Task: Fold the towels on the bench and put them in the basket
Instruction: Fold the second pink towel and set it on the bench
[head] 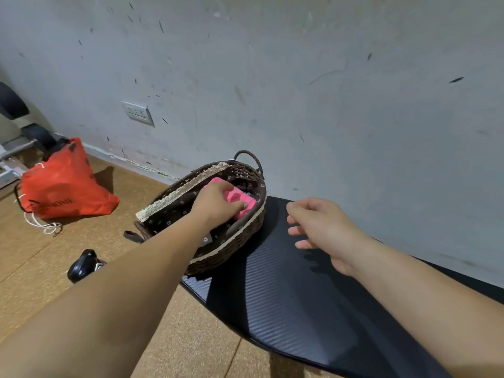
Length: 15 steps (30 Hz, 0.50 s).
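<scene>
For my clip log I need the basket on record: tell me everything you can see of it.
The basket is an oval of dark brown woven wicker with a loop handle at each end. Its floral fabric liner, edged in cream lace, folds over the rim. It sits on the end of the black bench. Inside lies a folded pink towel, gripped by the left hand.

pink towel partly under L hand, bench cut off btm-right

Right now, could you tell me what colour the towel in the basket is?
The towel is pink; head view.
</scene>
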{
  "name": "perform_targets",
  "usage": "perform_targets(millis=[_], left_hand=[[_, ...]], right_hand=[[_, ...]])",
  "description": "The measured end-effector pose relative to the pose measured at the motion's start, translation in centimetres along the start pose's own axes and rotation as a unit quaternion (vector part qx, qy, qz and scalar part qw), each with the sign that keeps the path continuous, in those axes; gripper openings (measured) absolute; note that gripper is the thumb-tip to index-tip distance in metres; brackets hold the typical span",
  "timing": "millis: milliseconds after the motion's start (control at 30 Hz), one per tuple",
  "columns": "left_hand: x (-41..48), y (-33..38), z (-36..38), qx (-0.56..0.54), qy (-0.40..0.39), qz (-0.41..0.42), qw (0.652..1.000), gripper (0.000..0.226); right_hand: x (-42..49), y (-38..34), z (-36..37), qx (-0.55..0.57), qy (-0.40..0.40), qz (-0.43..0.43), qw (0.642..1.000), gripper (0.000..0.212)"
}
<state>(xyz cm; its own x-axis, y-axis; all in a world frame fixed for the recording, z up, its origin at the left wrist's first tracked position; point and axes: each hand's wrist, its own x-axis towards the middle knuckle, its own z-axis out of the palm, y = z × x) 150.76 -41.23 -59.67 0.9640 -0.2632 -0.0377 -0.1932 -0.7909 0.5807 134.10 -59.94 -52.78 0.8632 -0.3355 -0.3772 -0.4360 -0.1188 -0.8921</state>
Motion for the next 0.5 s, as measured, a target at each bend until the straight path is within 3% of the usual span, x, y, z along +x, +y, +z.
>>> perform_targets(millis=[167, 333, 500], left_hand=[[-4.5, 6.5, -2.3, -0.064, 0.057, 0.064, 0.994, 0.030], [-11.0, 15.2, 0.1, -0.140, -0.020, 0.136, 0.981, 0.016], [-17.8, 22.3, 6.5, -0.222, -0.094, 0.152, 0.959, 0.007]], right_hand=[[-3.1, -0.4, -3.2, -0.001, 0.011, -0.009, 1.000, 0.018], [-8.0, 0.8, -8.8, -0.005, 0.032, -0.028, 0.999, 0.017], [-13.3, 5.0, -16.6, -0.004, 0.101, -0.047, 0.994, 0.014]])
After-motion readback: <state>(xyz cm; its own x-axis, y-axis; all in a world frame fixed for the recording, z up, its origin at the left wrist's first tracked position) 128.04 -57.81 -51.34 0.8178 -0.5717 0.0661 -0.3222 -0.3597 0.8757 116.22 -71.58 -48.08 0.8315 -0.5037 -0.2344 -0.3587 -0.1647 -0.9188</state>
